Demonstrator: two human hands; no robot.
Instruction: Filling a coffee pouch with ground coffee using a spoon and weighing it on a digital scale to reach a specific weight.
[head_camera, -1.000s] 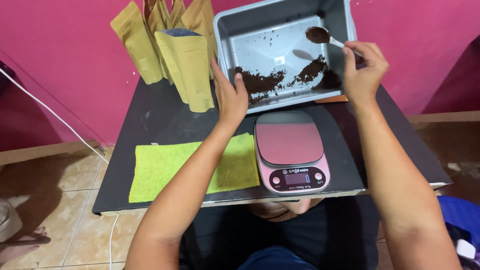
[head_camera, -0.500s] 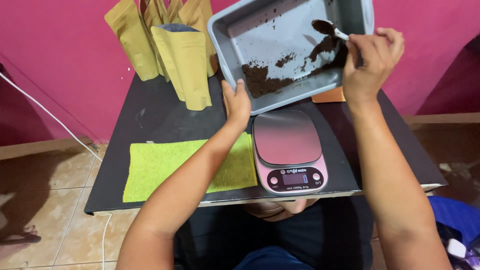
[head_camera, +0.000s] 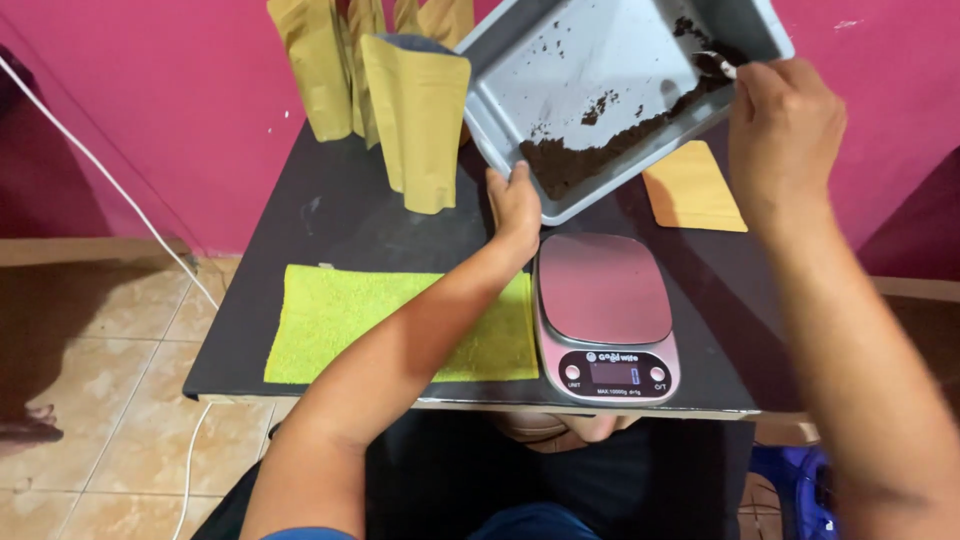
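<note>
Tray tilted, grounds heaped along its lower edge, upper centre of frame.
Left hand (head_camera: 516, 206) grips grey tray (head_camera: 590, 60) at its near corner; right hand (head_camera: 787, 125) pinches a spoon (head_camera: 722, 66) in the dark grounds (head_camera: 590, 150), above the pink scale (head_camera: 606, 315).

Pink wall (head_camera: 150, 90), beige tile floor (head_camera: 100, 380), black table (head_camera: 330, 220).

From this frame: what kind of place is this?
Probably a small home packing station for a ground, dark powder, not a factory. A black table against a pink wall carries a digital kitchen scale, standing tan pouches and a grey tray of dark grounds; the floor is tiled.
</note>
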